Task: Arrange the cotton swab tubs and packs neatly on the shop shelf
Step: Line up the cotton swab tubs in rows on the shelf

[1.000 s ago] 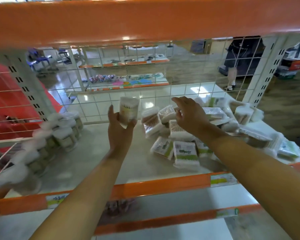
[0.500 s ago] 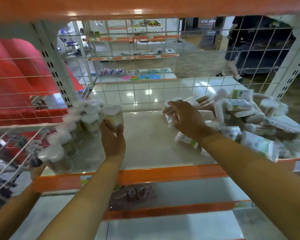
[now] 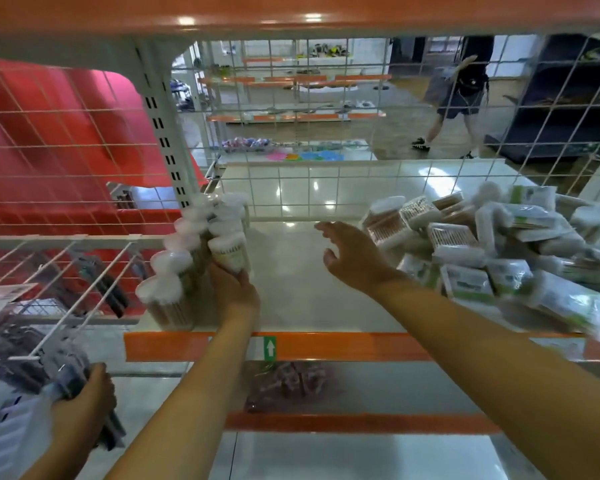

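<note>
My left hand (image 3: 234,289) grips a round cotton swab tub (image 3: 230,252) with a white lid and holds it against the row of tubs (image 3: 184,247) at the left end of the white shelf (image 3: 291,306). My right hand (image 3: 352,256) hovers over the middle of the shelf with its fingers spread and holds nothing. A loose heap of swab packs (image 3: 492,254) lies on the right half of the shelf, just right of that hand.
A white wire grid (image 3: 326,185) backs the shelf, an orange rail (image 3: 343,346) fronts it. Another person's hand (image 3: 84,400) holds dark goods on the wire rack at lower left. A pink bag (image 3: 288,386) lies on the shelf below. Behind the grid a person (image 3: 461,95) walks.
My left hand has carried the tub left and down to the row of tubs. My right hand has lifted off the pack heap and drawn back to the left, fingers spread.
</note>
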Tool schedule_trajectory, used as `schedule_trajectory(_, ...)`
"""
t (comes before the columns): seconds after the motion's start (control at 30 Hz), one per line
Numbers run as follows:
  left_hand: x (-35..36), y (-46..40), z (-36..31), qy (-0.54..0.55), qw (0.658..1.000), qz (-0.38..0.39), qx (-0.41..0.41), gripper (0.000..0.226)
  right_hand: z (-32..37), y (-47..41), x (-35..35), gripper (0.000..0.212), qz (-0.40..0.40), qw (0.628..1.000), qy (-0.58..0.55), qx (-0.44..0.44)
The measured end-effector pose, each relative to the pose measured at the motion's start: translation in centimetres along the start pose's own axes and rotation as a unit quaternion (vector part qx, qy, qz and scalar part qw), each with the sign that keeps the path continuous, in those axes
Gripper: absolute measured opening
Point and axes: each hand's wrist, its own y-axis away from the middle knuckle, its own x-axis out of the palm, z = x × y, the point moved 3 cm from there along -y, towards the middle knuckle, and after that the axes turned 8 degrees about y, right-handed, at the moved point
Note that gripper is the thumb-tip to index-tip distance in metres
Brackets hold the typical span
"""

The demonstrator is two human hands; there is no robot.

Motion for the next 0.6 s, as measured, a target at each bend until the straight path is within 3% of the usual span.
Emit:
schedule_trajectory(0.47,-0.9,0.1,0.6,-0.032,0.997,0.048,-0.043,0.035,4.7,-1.3,6.6,0.056,0.168,0.978,-0.113,0.057)
schedule_trajectory(0.6,-0.3,0.0,0.9,0.053,0.996,0.026,-0.074,0.032,6.0,-1.8,7.2,0.067,0.235,0.955,-0.167,0.074)
